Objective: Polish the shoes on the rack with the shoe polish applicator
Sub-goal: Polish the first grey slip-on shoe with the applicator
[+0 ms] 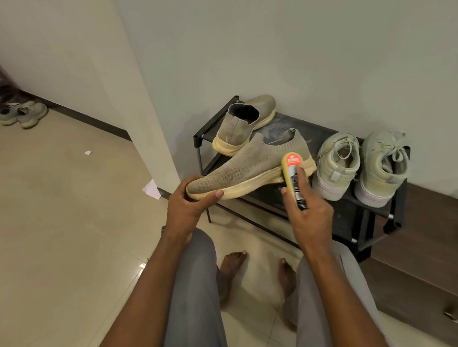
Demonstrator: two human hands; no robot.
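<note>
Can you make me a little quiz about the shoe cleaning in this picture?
1. True or false: the left hand holds the toe of the slip-on shoe.
2. How many shoes rest on the rack, not counting the held one? A) two B) three C) five
3. Fill in: the right hand grips the shoe polish ____.

Key: 1 true; 2 B; 3 applicator.
</note>
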